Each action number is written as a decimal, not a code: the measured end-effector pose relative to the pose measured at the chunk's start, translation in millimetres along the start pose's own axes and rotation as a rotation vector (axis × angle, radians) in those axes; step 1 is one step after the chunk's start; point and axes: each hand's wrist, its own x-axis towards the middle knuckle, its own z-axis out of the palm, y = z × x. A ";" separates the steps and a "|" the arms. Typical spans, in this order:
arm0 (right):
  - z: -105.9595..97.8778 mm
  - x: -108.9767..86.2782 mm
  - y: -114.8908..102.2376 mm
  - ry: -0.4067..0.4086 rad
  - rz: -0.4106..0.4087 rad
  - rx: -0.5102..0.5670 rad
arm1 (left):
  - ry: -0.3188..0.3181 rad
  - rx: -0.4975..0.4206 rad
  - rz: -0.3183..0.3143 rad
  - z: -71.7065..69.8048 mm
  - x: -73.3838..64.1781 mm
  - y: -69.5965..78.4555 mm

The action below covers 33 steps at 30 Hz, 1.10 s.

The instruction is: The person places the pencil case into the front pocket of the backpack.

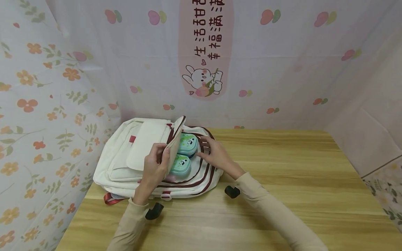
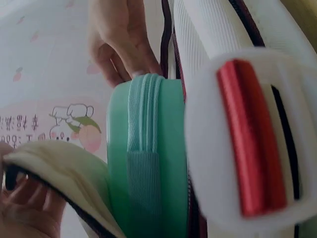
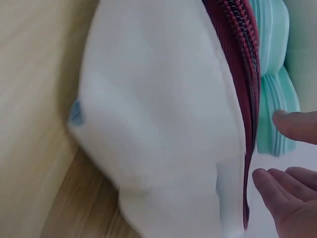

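A white backpack (image 1: 119,153) with dark red zips lies on its back, its front pocket unzipped. My left hand (image 1: 155,165) grips the edge of the pocket's lifted flap (image 1: 176,141), pulling it up and to the left. Two mint-green zip cases with panda pictures sit in the opening, a far case (image 1: 188,144) and a near case (image 1: 180,165). At the right of the far case is my right hand (image 1: 216,153), thumb and fingers spread apart. Seen from the right wrist, the thumb (image 3: 297,126) overlaps the side of a green case (image 3: 270,116).
The backpack rests on a wooden table (image 1: 282,167), towards its left side. A white buckle (image 1: 166,196) and a red strap loop (image 1: 111,198) lie at its near edge. Printed cloth (image 1: 267,69) hangs behind and at the sides. Black wrist mounts (image 1: 232,191) show below the hands.
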 end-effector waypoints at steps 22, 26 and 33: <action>-54.2 -57.9 21.7 0.114 0.099 -0.003 | -0.024 0.232 0.244 40.1 -9.1 7.8; -58.9 -65.0 27.3 0.107 0.113 -0.033 | -0.079 0.293 0.268 47.3 -12.6 6.4; -65.6 -76.3 36.3 0.084 0.132 -0.074 | -0.096 0.448 0.312 59.1 -20.1 6.2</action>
